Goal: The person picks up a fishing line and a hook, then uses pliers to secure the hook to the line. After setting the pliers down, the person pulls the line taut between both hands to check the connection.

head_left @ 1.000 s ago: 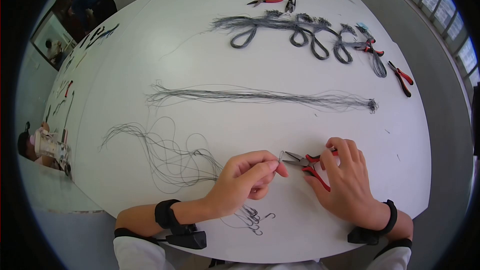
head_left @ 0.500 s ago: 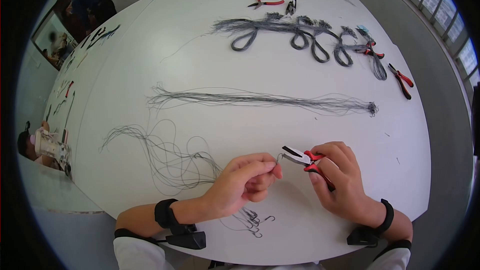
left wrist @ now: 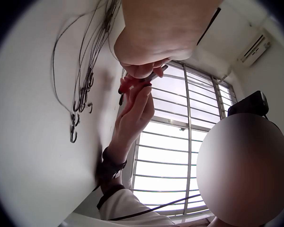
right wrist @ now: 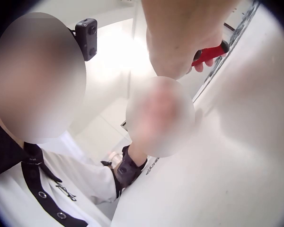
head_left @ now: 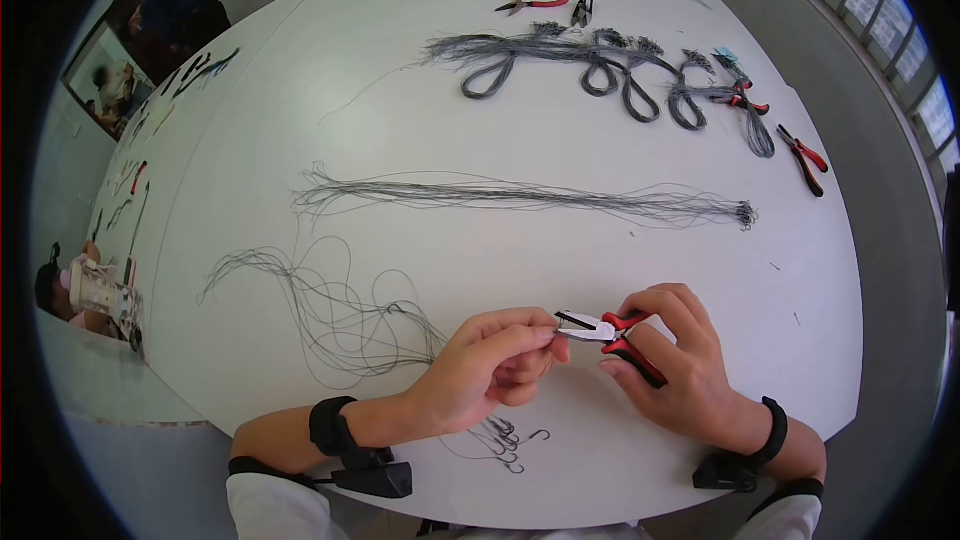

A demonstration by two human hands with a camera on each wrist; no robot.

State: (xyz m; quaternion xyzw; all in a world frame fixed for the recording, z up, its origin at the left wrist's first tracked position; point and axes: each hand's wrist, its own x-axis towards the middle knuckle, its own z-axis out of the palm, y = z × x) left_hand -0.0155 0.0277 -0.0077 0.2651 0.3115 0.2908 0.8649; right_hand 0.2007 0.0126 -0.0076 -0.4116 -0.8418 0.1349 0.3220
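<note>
In the head view my left hand (head_left: 485,365) pinches a small hook between thumb and forefinger; fingertips and plier tips mostly cover it. My right hand (head_left: 680,355) grips red-handled pliers (head_left: 606,332), whose parted jaws point left, tips right at the left fingertips. The red handle (right wrist: 213,53) also shows in the right wrist view. Under the left hand lie several fish hooks (head_left: 508,440) on thin dark lines (head_left: 330,325) that spread leftward in loose loops. The left wrist view shows these hooks (left wrist: 75,125) hanging together near the hand.
A straight bundle of lines (head_left: 480,192) crosses the table (head_left: 250,140), its hooks (head_left: 745,213) at the right end. Looped bundles (head_left: 600,75) lie behind, with red-handled pliers (head_left: 540,4) at the back and another pair of pliers (head_left: 805,162) at right.
My right hand has closed its grip round the plier handles. The pliers have turned and moved left, so their tips now meet my left fingertips. My left hand stays nearly still.
</note>
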